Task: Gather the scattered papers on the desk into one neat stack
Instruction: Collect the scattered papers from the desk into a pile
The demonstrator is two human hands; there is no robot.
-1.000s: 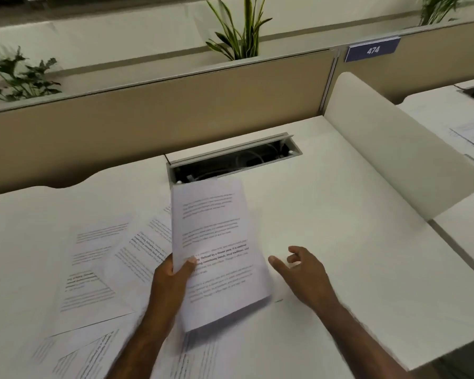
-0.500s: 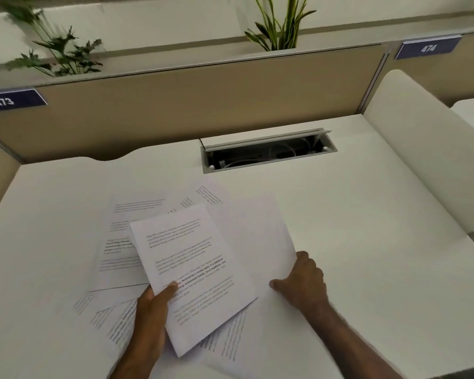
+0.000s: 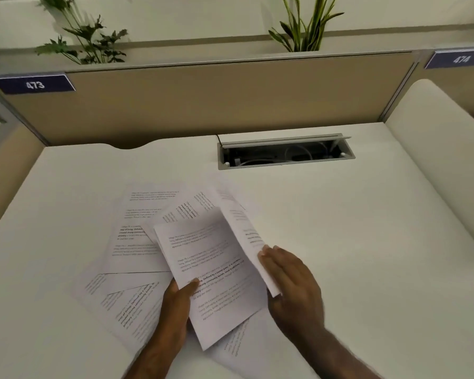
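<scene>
Several printed white sheets lie fanned out and overlapping on the white desk (image 3: 367, 242). My left hand (image 3: 175, 305) grips one printed sheet (image 3: 211, 269) by its left edge, thumb on top, lifted over the pile. My right hand (image 3: 290, 277) holds a second sheet (image 3: 244, 228) by its right edge, its far side tilted up beside the first. More loose papers (image 3: 132, 242) spread to the left and under both hands, some at slanted angles (image 3: 121, 305).
An open cable tray (image 3: 285, 153) with wires is set into the desk behind the papers. A beige partition (image 3: 203, 105) with labels 473 and 474 runs along the back, with plants above. A white side divider (image 3: 435, 149) stands at the right.
The view shifted right to left. My right hand moved from the bare desk onto a sheet and lifted its edge. My left hand brought its sheet lower over the pile.
</scene>
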